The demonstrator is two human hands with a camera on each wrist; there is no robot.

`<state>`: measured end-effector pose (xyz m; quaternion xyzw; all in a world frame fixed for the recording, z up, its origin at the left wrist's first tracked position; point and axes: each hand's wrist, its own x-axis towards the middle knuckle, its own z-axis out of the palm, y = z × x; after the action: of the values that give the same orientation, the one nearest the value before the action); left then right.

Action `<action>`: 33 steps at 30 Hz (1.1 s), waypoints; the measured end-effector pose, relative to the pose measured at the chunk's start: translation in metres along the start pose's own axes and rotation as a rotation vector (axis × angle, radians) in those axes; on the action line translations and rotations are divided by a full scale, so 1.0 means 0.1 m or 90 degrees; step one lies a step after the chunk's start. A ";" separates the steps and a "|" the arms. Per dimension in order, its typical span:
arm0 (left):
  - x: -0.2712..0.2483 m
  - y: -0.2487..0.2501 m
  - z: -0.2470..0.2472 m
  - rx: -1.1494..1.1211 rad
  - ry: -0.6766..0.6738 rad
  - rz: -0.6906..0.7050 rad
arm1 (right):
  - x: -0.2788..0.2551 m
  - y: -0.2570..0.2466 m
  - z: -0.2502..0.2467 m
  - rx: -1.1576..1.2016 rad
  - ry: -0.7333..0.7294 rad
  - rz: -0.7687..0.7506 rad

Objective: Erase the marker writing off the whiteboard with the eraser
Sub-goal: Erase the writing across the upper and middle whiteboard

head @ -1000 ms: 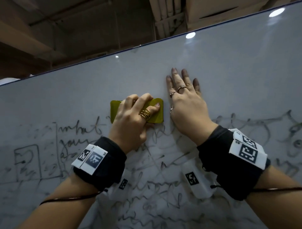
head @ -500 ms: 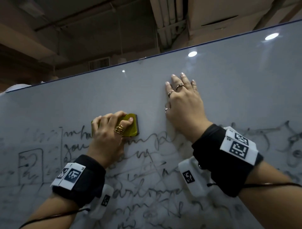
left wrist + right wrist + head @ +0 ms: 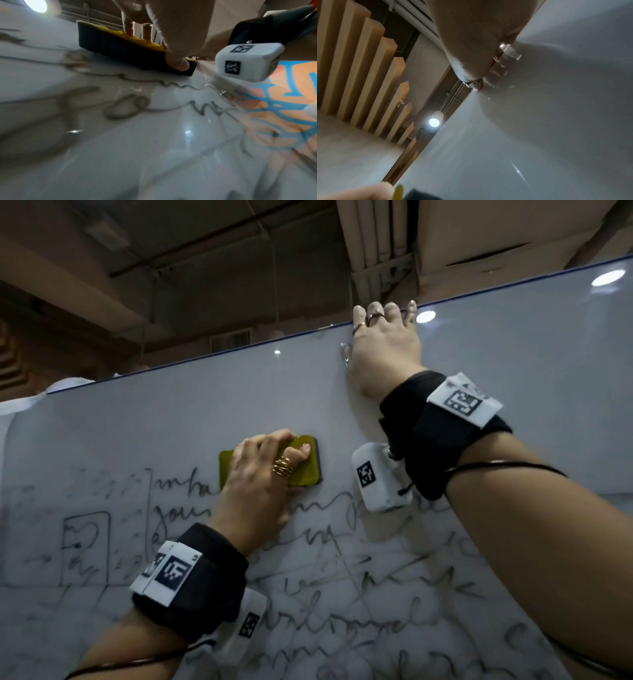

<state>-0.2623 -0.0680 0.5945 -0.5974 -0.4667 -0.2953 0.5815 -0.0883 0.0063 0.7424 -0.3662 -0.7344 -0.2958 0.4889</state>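
Eraser (image 3: 301, 462): head view, flat on whiteboard (image 3: 513, 378) just above the writing (image 3: 308, 539), left hand (image 3: 260, 491) curled over its back; right hand (image 3: 383, 340) hooked on board's top edge. Left wrist view: thumb pinches dark felt side, looks light, soft; hold by long sides. Right wrist view: right-hand grip unclear.

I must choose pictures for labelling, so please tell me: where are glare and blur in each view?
Head view: sharp, with round lamp glare on the whiteboard near the right hand. Left wrist view: the writing is smeared by blur, the eraser clearer. Right wrist view: soft throughout, one bright lamp.
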 end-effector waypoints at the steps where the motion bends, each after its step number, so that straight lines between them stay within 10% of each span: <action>1: 0.04 0.05 0.01 -0.017 0.003 0.005 | 0.00 0.00 0.03 0.003 0.007 -0.002; 21: -0.26 -0.49 -0.12 -0.096 0.047 -0.146 | -0.01 -0.23 0.01 0.053 -0.004 0.094; 33: -0.26 -0.49 -0.06 -0.023 0.091 -0.035 | 0.26 -0.94 0.17 0.087 0.007 -0.090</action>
<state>-0.3154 -0.0851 0.5930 -0.5725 -0.4347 -0.3613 0.5939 -0.1807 -0.0258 0.7532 -0.2778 -0.7741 -0.2810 0.4947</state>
